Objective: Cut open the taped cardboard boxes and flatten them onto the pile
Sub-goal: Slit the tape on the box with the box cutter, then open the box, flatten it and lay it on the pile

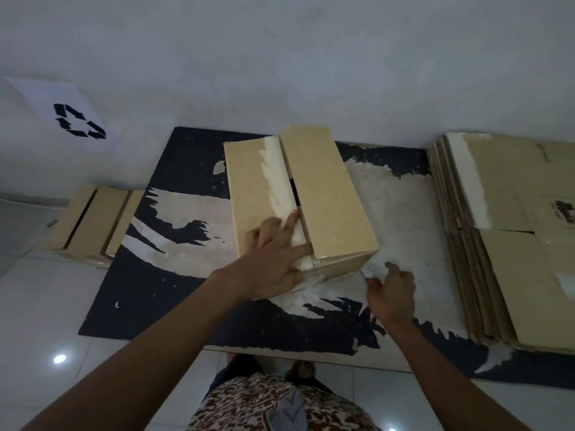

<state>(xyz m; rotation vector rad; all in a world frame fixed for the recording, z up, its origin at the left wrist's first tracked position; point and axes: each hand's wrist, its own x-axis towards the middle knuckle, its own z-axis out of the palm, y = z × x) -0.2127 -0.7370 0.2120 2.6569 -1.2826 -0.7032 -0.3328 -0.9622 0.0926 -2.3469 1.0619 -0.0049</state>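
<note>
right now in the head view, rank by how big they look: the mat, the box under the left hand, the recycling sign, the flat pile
1. mat
2. flat pile, partly cut off, so unsure
3. box
4. recycling sign

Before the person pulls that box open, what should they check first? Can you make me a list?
1. Box sits flat on the mat: ok.
2. Left hand steadies the box, fingers spread on its top near the seam: ok.
3. Top seam already split: ok, a dark gap shows between the flaps.
4. Right hand grips what looks like a strip of clear tape off the box's near corner: ok. Whether it also holds a cutter: cannot tell.
5. All the tape is off the near end: cannot tell.
6. Pile of flattened boxes lies ready on the right: ok.
</note>
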